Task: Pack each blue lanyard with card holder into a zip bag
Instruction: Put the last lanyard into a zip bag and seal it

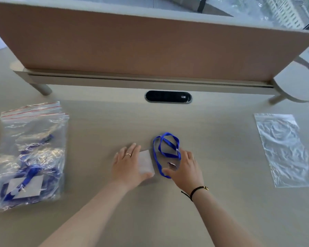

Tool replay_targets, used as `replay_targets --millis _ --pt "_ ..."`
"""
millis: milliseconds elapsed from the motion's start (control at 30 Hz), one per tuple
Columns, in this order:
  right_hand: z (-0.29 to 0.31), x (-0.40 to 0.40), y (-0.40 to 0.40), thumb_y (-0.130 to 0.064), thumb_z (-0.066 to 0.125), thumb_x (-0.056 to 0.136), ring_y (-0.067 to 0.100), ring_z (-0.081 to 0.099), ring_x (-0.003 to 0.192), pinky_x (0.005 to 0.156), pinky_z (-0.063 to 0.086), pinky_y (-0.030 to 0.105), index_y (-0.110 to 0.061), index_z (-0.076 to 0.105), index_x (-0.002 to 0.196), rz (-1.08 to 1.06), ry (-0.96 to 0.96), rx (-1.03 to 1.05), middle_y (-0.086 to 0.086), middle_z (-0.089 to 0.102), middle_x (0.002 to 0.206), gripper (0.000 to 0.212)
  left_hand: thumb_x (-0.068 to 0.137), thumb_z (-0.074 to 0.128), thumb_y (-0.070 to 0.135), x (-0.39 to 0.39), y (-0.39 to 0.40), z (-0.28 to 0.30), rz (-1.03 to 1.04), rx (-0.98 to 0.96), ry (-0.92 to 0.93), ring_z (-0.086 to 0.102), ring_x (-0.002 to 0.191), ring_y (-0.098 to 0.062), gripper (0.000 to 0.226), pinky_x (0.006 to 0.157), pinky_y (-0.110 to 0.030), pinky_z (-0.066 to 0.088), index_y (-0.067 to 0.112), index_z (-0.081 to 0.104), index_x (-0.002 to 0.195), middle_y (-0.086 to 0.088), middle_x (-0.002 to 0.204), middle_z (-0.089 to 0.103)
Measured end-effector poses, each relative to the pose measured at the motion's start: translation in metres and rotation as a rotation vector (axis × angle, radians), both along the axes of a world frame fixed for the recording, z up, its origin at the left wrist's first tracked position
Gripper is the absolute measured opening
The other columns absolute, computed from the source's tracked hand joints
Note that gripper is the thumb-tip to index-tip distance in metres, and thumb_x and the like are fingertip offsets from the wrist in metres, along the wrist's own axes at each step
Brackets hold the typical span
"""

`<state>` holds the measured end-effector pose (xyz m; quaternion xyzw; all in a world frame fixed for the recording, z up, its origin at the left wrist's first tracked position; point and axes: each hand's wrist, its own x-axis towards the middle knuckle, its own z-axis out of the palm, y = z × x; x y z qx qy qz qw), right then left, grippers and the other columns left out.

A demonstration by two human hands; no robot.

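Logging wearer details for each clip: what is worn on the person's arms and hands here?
Both forearms are bare, with no sleeves in view. The left hand has a thin gold-coloured ring on one finger. The right hand has no ring that I can see; its wrist carries a thin black cord bracelet with a small gold-coloured piece and loose ends. No gloves or watch.

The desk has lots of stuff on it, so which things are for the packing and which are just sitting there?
For the packing:
- blue lanyard, coiled between the hands
- card holder under the left hand
- right hand over the lanyard
- empty zip bag, on the right
- packed zip bags, on the left

Just sitting there:
- black cable port
- desk divider
- round stool
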<state>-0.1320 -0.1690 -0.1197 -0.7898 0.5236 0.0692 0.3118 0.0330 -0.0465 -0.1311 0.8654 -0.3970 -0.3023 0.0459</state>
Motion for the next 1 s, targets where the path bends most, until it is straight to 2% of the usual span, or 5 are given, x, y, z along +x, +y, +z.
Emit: replay_targets --millis 133,400,633,833,1000 --pt "-0.007 -0.009 -0.002 -0.049 0.076 0.065 0.02 0.049 0.112 0.09 0.048 0.032 -0.034 0.034 0.143 0.197 0.038 -0.019 -0.009 0.041 0.132 0.09 0.063 0.074 0.067 -0.024 -0.013 -0.001 0.091 0.022 -0.051 0.013 0.151 -0.021 0.111 0.121 -0.042 0.015 0.032 0.019 0.154 0.013 0.164 0.016" --pt "-0.02 -0.028 -0.012 -0.018 0.054 0.09 0.024 0.059 0.094 0.069 0.051 0.035 -0.024 0.062 0.109 0.238 -0.062 0.011 -0.003 0.057 0.111 0.021 0.074 0.066 0.047 -0.062 -0.018 0.016 0.226 0.043 0.014 0.008 0.152 -0.016 0.098 0.123 -0.036 0.013 0.031 0.013 0.155 0.007 0.165 0.012" --pt "-0.003 -0.035 -0.028 -0.017 0.051 0.093 0.022 0.058 0.084 0.064 0.046 0.032 -0.023 0.071 0.103 0.356 -0.167 0.063 -0.005 0.058 0.094 0.023 0.079 0.067 0.049 -0.072 -0.026 0.035 -0.177 -0.125 0.001 -0.015 0.151 -0.009 0.103 0.123 -0.032 -0.003 0.044 -0.004 0.153 0.018 0.163 -0.015" --pt "0.034 -0.028 -0.02 -0.009 0.058 0.086 0.008 0.06 0.079 0.069 0.051 0.028 -0.025 0.074 0.087 0.38 -0.456 0.22 -0.009 0.063 0.092 0.023 0.081 0.062 0.026 -0.076 -0.043 0.041 -0.047 -0.291 0.294 0.054 0.111 -0.006 0.044 0.094 -0.025 0.045 0.037 0.055 0.123 0.013 0.116 0.065" --pt "0.061 -0.015 -0.019 -0.003 0.064 0.086 0.002 0.06 0.065 0.058 0.043 0.01 -0.022 0.079 0.094 0.084 -0.585 0.382 -0.008 0.062 0.086 0.026 0.092 0.057 0.011 -0.07 -0.031 0.066 0.402 -0.261 0.763 0.061 0.069 -0.013 0.013 0.062 -0.021 0.048 0.015 0.07 0.092 0.004 0.076 0.071"
